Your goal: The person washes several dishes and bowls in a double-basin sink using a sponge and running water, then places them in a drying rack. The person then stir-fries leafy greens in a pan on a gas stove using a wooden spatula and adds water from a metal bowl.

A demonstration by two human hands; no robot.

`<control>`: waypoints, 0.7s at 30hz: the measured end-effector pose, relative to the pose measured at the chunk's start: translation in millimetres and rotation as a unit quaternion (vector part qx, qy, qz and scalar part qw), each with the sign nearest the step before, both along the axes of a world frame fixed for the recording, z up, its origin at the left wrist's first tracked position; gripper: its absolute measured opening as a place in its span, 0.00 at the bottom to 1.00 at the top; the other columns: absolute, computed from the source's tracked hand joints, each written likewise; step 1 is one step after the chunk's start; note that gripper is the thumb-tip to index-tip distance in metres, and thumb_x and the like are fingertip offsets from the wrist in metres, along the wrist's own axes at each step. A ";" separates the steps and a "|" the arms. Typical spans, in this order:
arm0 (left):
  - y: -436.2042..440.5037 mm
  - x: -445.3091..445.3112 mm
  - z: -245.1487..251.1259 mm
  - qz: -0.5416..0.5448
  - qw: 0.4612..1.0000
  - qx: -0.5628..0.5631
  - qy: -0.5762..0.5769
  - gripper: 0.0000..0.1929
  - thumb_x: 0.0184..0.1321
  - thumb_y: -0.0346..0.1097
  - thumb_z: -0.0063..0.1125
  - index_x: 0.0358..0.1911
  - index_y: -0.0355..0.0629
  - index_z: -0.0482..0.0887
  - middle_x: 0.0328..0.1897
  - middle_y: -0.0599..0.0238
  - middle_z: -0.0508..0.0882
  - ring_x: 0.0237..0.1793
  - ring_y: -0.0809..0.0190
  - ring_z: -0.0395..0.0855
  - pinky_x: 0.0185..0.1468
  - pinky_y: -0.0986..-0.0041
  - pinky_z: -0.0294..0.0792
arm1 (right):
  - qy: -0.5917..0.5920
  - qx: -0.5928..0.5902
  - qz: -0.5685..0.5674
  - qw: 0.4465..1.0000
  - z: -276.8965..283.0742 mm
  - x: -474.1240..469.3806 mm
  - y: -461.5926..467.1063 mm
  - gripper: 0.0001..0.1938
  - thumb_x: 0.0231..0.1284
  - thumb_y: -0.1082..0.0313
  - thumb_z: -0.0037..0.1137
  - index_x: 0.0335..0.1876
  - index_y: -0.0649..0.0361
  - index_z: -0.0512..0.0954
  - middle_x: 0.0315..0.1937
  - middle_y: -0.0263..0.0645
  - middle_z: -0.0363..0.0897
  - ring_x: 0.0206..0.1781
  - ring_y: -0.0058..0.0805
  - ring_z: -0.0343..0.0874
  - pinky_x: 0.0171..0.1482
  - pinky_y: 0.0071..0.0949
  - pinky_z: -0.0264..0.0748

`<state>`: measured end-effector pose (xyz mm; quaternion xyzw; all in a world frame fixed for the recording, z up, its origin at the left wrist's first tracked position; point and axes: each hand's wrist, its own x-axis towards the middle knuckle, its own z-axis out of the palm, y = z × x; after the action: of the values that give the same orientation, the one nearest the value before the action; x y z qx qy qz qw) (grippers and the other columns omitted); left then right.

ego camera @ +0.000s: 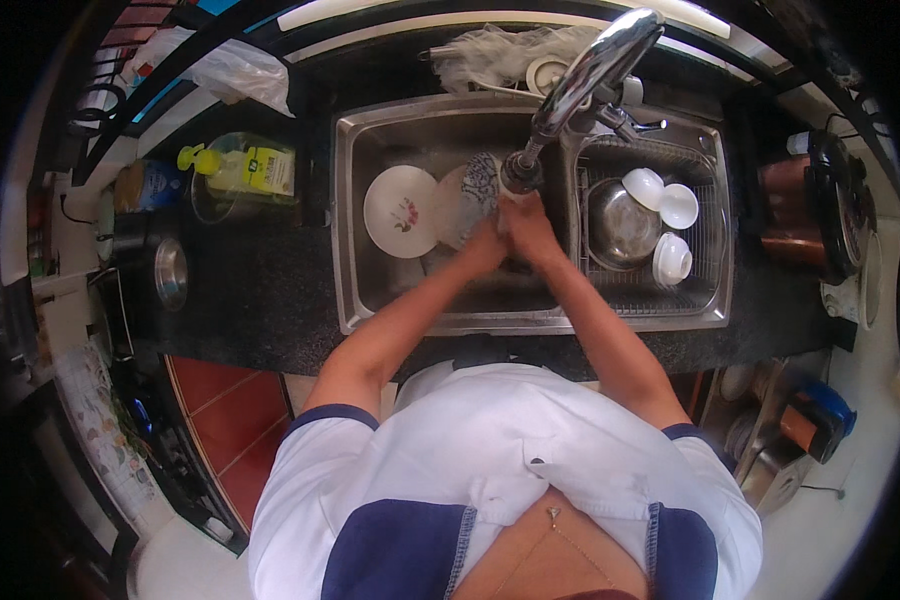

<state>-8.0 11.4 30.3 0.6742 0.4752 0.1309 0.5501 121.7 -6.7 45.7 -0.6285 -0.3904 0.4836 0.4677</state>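
My left hand (486, 241) and my right hand (526, 223) are close together in the left basin of a steel sink (450, 324). They are right below the chrome faucet (604, 71), whose spray head hides part of what lies there. A pale rim, seemingly of a small white bowl (504, 182), shows at my right fingers. Just left of it stands a tilted bowl with a dark blue pattern (481, 180), near my left hand. Farther left in the basin lies a white plate with a pink flower print (401, 211). My left fingers are partly hidden.
A wire rack (690, 292) in the right basin carries a steel bowl (622, 225) and several small white bowls (679, 206). On the left counter are a dish soap bottle (266, 171) and a steel bowl (171, 274). A copper-coloured cooker (799, 210) stands right.
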 end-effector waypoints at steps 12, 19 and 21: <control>33.3 -29.1 55.3 -0.107 0.925 -0.362 -0.039 0.23 0.59 0.31 0.61 0.58 0.37 0.75 0.55 0.61 0.81 0.53 0.60 0.79 0.58 0.67 0.70 | -0.205 -0.068 0.169 0.962 -5.6 16.5 12.3 0.21 0.66 0.70 0.41 0.64 0.54 0.72 0.59 0.50 0.74 0.62 0.46 0.72 0.60 0.35 0.68; 25.9 -50.1 85.1 0.079 0.865 -0.437 -0.233 0.21 0.59 0.35 0.62 0.56 0.37 0.76 0.52 0.58 0.83 0.53 0.58 0.81 0.60 0.61 0.72 | 0.094 -0.253 0.133 0.954 -13.3 51.8 45.8 0.22 0.68 0.53 0.44 0.58 0.62 0.75 0.53 0.39 0.80 0.53 0.33 0.78 0.54 0.35 0.72; 30.3 -55.2 81.1 0.149 0.822 -0.470 -0.286 0.20 0.60 0.37 0.60 0.54 0.37 0.77 0.50 0.57 0.84 0.51 0.58 0.83 0.57 0.61 0.75 | 0.125 -0.273 0.133 0.945 -8.7 52.4 44.0 0.23 0.68 0.52 0.44 0.58 0.62 0.75 0.52 0.39 0.80 0.53 0.33 0.78 0.54 0.35 0.72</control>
<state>-63.2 41.6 111.4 0.1870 0.3949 0.1587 0.8854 174.1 37.3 37.0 -0.6090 -0.2620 0.7041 0.2544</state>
